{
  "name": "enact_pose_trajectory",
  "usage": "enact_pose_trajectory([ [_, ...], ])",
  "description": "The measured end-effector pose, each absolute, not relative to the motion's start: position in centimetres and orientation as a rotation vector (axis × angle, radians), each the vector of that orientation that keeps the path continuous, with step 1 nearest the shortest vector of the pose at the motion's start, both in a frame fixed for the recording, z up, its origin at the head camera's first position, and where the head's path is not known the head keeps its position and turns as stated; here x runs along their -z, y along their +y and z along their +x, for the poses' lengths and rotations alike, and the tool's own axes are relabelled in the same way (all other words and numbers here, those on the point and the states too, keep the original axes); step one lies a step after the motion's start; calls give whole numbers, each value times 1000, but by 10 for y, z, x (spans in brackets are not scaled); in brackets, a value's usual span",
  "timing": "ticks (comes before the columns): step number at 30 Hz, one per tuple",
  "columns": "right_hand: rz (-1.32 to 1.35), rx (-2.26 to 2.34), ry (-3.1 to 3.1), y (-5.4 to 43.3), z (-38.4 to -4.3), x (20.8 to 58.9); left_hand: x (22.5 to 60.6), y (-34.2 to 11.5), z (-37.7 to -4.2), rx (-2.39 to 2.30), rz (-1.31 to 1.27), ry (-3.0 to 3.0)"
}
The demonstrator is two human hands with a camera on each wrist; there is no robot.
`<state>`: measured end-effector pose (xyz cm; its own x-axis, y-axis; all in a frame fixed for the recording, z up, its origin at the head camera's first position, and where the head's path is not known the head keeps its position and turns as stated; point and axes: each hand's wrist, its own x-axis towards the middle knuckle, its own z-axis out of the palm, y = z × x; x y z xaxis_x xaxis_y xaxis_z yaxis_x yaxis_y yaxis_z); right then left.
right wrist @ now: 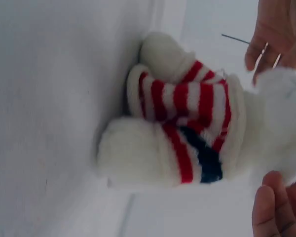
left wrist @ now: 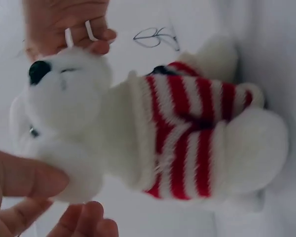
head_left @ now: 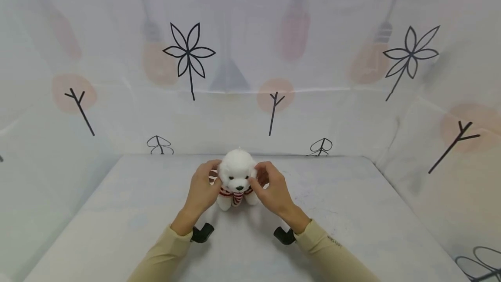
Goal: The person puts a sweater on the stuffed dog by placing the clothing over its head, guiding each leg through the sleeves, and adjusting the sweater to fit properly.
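A white plush dog with a black nose and a red-and-white striped sweater faces me on the table. My left hand holds one side of its head; in the left wrist view the thumb presses on the fluffy ear, with the other fingers curled behind. On the opposite side, my right hand holds the head too, thumb beside the muzzle. A dark blue patch shows on the sweater in the right wrist view. The dog's paws reach down to the tabletop.
The pale table ends at a white printed cloth hanging behind it. More of this cloth hangs at both sides. Black camera mounts stick out from under my sleeves.
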<state>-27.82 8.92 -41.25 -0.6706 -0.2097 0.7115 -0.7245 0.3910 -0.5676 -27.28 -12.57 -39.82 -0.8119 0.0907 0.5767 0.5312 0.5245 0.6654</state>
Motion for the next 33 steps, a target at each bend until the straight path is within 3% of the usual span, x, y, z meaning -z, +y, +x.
enact_pose_trajectory([
  [10,887,-1344,-2437,108,-286,408,391,-123,-268,1253,-837,-2440],
  [33,919,-1328,-2481,124,-287,398,413,-104,-272,1333,-831,-2300],
])
